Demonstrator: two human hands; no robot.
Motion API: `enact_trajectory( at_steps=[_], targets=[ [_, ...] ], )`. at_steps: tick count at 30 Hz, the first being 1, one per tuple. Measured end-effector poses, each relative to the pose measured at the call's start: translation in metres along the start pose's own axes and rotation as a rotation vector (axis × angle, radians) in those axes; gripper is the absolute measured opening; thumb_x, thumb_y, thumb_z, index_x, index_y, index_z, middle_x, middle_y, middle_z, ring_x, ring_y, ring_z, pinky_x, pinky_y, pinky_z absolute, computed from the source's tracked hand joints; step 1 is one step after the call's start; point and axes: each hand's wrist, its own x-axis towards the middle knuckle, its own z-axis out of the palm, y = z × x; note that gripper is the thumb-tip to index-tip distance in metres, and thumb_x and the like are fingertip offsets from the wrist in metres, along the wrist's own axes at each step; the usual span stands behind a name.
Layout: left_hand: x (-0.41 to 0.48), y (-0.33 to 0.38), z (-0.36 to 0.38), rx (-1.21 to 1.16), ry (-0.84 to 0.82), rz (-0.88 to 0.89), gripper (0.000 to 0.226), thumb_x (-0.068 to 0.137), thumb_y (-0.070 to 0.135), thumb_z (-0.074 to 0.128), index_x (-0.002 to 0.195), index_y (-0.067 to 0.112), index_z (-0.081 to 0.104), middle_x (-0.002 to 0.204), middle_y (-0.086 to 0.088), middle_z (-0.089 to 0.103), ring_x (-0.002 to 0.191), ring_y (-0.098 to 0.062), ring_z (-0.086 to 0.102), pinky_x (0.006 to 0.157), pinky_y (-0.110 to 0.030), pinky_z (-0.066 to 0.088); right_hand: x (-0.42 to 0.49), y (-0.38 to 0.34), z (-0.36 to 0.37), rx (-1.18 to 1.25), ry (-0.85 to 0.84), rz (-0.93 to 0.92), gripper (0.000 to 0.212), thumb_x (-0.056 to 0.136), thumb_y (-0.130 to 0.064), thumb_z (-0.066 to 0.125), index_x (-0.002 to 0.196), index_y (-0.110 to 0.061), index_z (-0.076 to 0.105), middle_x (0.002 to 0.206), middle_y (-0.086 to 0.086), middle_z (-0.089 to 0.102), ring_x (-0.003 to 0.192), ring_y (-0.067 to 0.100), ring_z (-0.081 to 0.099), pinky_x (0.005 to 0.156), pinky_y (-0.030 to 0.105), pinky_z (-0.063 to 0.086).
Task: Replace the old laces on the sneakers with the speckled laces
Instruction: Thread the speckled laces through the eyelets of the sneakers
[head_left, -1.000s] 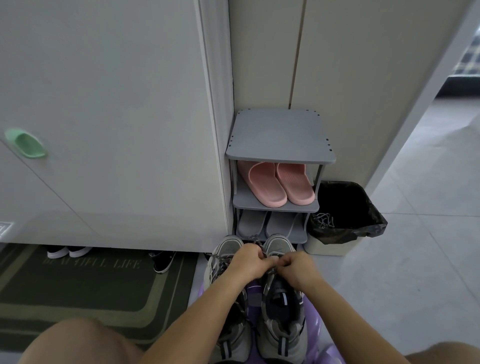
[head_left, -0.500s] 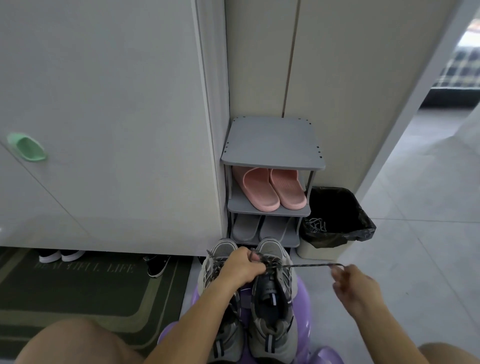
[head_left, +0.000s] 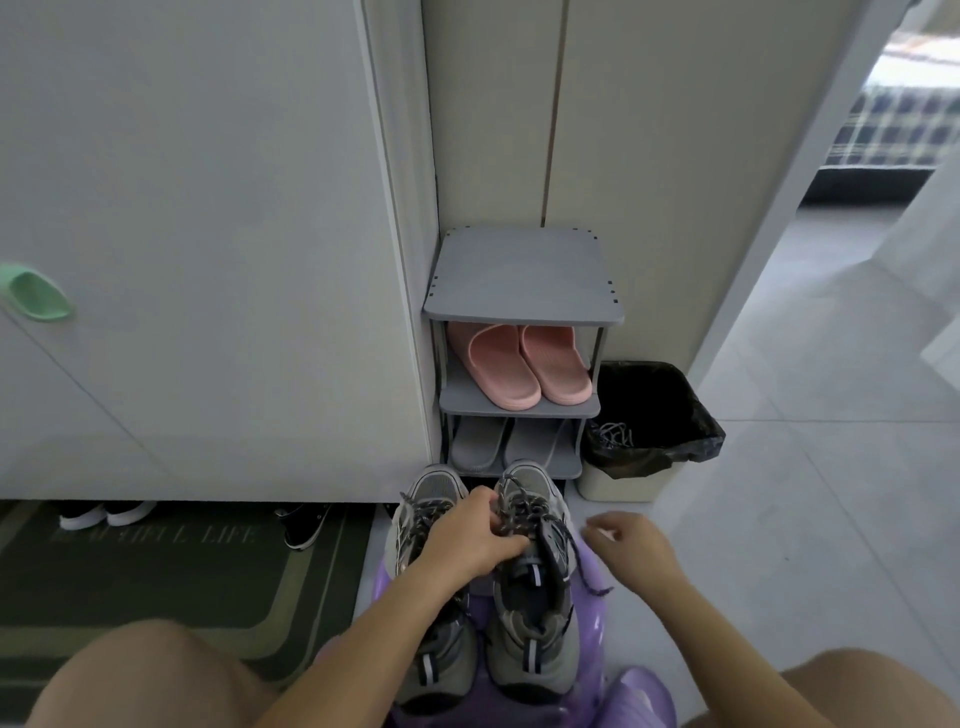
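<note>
change: right hand (head_left: 631, 551) has released the taut speckled lace (head_left: 581, 564); fingers loose, empty
left hand (head_left: 475, 540): gripping the sneaker (head_left: 535, 639) at its lacing
meaning: that pull-through looks finished

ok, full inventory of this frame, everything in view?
sneakers: 2, grey, on the stool
laces: 2, speckled dark, threaded in both sneakers
stool: 1, purple, under sneakers
rack: 1, grey, by the wall
pink slippers: 2, middle shelf
grey slippers: 2, bottom shelf
bin: 1, black bag, right of rack, tangled cord inside
mat: 1, green, floor left
left hand: grips the right-side sneaker's laced part
right hand: open, empty, right of sneakers
</note>
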Motion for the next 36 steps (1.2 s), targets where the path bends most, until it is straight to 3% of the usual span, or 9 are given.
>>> enact_trajectory(
  at_steps=[2, 4, 8, 12, 15, 18, 26, 31, 36],
  targets=[
    [0.0, -0.002, 0.003, -0.024, 0.031, -0.019, 0.069, 0.073, 0.048, 0.071, 0.13, 0.02, 0.045, 0.109, 0.007, 0.063, 0.102, -0.014, 0.06, 0.093, -0.035, 0.047, 0.005, -0.025, 0.007, 0.011, -0.007, -0.076, 0.023, 0.089, -0.035, 0.058, 0.1, -0.019, 0.07, 0.097, -0.004, 0.066, 0.094, 0.014, 0.06, 0.072, 0.02, 0.036],
    [-0.001, -0.002, 0.003, -0.046, 0.04, -0.033, 0.068, 0.072, 0.047, 0.072, 0.128, 0.019, 0.046, 0.108, 0.007, 0.063, 0.102, -0.015, 0.06, 0.093, -0.036, 0.047, 0.012, -0.041, 0.015, -0.022, -0.032, -0.075, 0.018, 0.088, -0.036, 0.059, 0.081, -0.02, 0.062, 0.078, -0.005, 0.06, 0.079, 0.015, 0.056, 0.067, 0.024, 0.038],
    [-0.001, -0.002, 0.003, -0.047, 0.031, -0.058, 0.067, 0.074, 0.046, 0.072, 0.128, 0.018, 0.045, 0.111, 0.006, 0.062, 0.104, -0.015, 0.059, 0.093, -0.035, 0.046, 0.026, -0.049, 0.028, -0.044, -0.112, -0.029, 0.033, 0.089, -0.031, 0.057, 0.062, -0.021, 0.042, 0.062, -0.005, 0.049, 0.075, 0.023, 0.054, 0.064, 0.026, 0.037],
    [0.001, -0.003, 0.004, -0.048, 0.041, -0.071, 0.061, 0.076, 0.044, 0.071, 0.125, 0.018, 0.046, 0.111, 0.006, 0.063, 0.104, -0.015, 0.059, 0.094, -0.034, 0.045, 0.022, -0.038, 0.021, -0.057, -0.079, -0.023, 0.027, 0.093, -0.03, 0.05, 0.069, -0.021, 0.041, 0.074, 0.0, 0.056, 0.078, 0.023, 0.053, 0.071, 0.03, 0.041],
    [0.003, -0.005, 0.005, -0.081, 0.014, -0.086, 0.062, 0.075, 0.045, 0.07, 0.126, 0.019, 0.047, 0.113, 0.006, 0.063, 0.105, -0.014, 0.06, 0.097, -0.036, 0.045, 0.014, -0.012, 0.008, 0.021, -0.041, 0.047, 0.025, 0.095, -0.025, 0.048, 0.072, -0.016, 0.045, 0.087, 0.011, 0.067, 0.071, 0.025, 0.056, 0.068, 0.035, 0.048],
    [0.003, -0.005, 0.004, -0.097, -0.011, -0.092, 0.064, 0.076, 0.045, 0.07, 0.129, 0.019, 0.046, 0.122, 0.004, 0.06, 0.11, -0.016, 0.058, 0.1, -0.036, 0.044, 0.009, 0.013, -0.003, 0.052, 0.026, 0.113, 0.026, 0.097, -0.024, 0.046, 0.073, -0.013, 0.045, 0.083, 0.014, 0.064, 0.066, 0.027, 0.055, 0.056, 0.031, 0.043],
    [-0.001, -0.004, 0.002, -0.093, -0.021, -0.092, 0.057, 0.079, 0.043, 0.068, 0.126, 0.017, 0.048, 0.122, 0.003, 0.058, 0.108, -0.017, 0.058, 0.098, -0.035, 0.045, 0.001, 0.041, -0.007, 0.049, 0.095, 0.229, 0.024, 0.096, -0.027, 0.046, 0.077, -0.012, 0.046, 0.076, 0.006, 0.057, 0.072, 0.024, 0.053, 0.062, 0.03, 0.038],
    [-0.004, 0.002, -0.002, 0.033, -0.008, 0.007, 0.034, 0.083, 0.046, 0.063, 0.103, 0.018, 0.06, 0.103, 0.002, 0.064, 0.093, -0.017, 0.06, 0.083, -0.03, 0.046, -0.013, 0.036, -0.003, 0.041, -0.004, 0.199, 0.023, 0.094, -0.029, 0.05, 0.075, -0.017, 0.048, 0.074, 0.003, 0.058, 0.066, 0.019, 0.051, 0.057, 0.028, 0.038],
    [-0.001, -0.001, -0.019, 0.098, 0.158, -0.016, 0.02, 0.091, 0.033, 0.056, 0.08, 0.017, 0.061, 0.084, -0.002, 0.066, 0.078, -0.017, 0.057, 0.074, -0.028, 0.043, -0.027, 0.04, -0.017, 0.026, -0.08, 0.156, 0.02, 0.093, -0.021, 0.052, 0.077, -0.009, 0.055, 0.073, 0.003, 0.059, 0.065, 0.018, 0.049, 0.059, 0.026, 0.038]
  ],
)
